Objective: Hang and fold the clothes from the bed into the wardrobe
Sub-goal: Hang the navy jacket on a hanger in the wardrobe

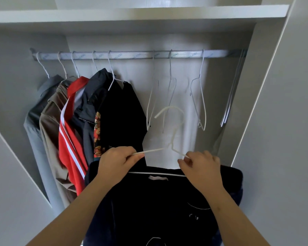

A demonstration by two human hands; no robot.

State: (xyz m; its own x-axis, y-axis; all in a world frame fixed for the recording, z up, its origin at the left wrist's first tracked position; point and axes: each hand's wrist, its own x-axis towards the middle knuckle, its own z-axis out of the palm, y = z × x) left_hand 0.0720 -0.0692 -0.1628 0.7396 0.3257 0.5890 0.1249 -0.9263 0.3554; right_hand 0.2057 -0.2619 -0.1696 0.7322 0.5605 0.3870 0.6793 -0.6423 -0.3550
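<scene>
Dark garment point(158, 206) hangs nearest, draped over a white hanger point(153, 150) held before the wardrobe point(267, 103), below its rail point(132, 55). Left hand point(116, 161) pinches the hanger's left shoulder wire with curled fingers; right hand point(201, 166) pinches the right shoulder likewise.

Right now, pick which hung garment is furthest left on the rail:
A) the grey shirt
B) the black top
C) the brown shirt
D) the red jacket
A: the grey shirt hangs at the left end of the rail, and the brown shirt is next to it on its right.
</scene>
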